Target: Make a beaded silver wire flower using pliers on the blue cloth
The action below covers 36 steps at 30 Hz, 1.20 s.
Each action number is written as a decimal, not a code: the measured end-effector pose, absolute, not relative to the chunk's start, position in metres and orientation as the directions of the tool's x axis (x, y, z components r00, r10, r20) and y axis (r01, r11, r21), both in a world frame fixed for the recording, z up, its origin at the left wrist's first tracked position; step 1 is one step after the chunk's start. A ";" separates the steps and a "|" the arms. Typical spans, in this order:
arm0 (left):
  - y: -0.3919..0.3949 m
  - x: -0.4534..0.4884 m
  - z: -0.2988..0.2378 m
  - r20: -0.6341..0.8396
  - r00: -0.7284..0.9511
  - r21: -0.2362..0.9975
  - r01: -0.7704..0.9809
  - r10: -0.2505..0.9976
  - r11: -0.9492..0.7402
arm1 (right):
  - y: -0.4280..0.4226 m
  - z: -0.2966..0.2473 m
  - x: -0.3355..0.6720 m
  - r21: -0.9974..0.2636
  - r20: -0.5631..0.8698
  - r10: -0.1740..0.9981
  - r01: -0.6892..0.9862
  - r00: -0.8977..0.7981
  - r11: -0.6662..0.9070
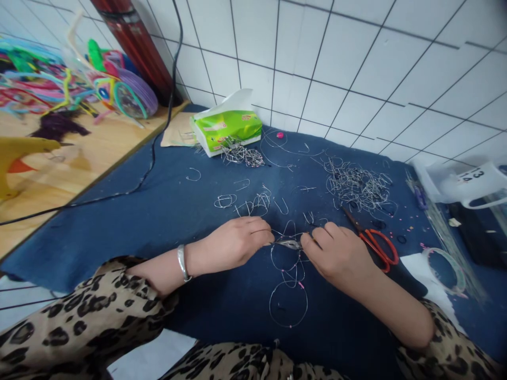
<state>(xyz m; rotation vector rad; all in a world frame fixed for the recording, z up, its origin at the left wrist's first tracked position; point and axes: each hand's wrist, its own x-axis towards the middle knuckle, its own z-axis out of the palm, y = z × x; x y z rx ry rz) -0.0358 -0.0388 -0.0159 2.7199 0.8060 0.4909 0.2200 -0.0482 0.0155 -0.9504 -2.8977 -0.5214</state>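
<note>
In the middle of the dark blue cloth my right hand (332, 250) is closed around a small pair of pliers (292, 244), whose metal jaws point left. My left hand (247, 240) is closed in a pinch at the tip of the jaws, on the wire of a figure bent from thin wire. Below both hands lies the wire figure (288, 303), with round loops and a few small pink bits on it. Its upper part is partly hidden by the fingers and pliers. Orange-handled scissors (378, 248) rest just right of my right hand.
Bent wire pieces (257, 203) lie beyond my hands. A tangled wire heap (356, 184) sits at the back right, near a white jug (481, 182). A green tissue pack (227, 126) stands at the back. A black cable (152, 153) crosses the left side beside colourful pipe cleaners (39, 87).
</note>
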 end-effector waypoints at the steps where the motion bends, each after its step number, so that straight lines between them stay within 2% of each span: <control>1: -0.039 -0.036 -0.016 0.241 0.789 0.350 0.472 0.565 -0.809 | -0.048 0.015 0.220 0.301 0.150 0.571 0.587 -0.807 0.751; 8: -0.037 -0.036 -0.019 0.292 0.731 0.475 0.449 0.617 -0.757 | -0.046 0.018 0.220 0.245 0.146 0.634 0.648 -0.760 0.721; 12: -0.037 -0.035 -0.018 0.302 0.713 0.501 0.446 0.633 -0.742 | -0.048 0.020 0.217 0.220 0.138 0.634 0.648 -0.761 0.729; 19: -0.038 -0.034 -0.017 0.315 0.723 0.454 0.453 0.614 -0.767 | -0.049 0.018 0.216 0.250 0.128 0.620 0.631 -0.774 0.735; 29: -0.040 -0.034 -0.018 0.253 0.751 0.403 0.491 0.610 -0.772 | -0.052 0.020 0.211 0.315 0.141 0.585 0.596 -0.799 0.738; 36: -0.040 -0.033 -0.021 0.229 0.764 0.378 0.501 0.603 -0.779 | -0.054 0.017 0.209 0.292 0.116 0.601 0.605 -0.791 0.740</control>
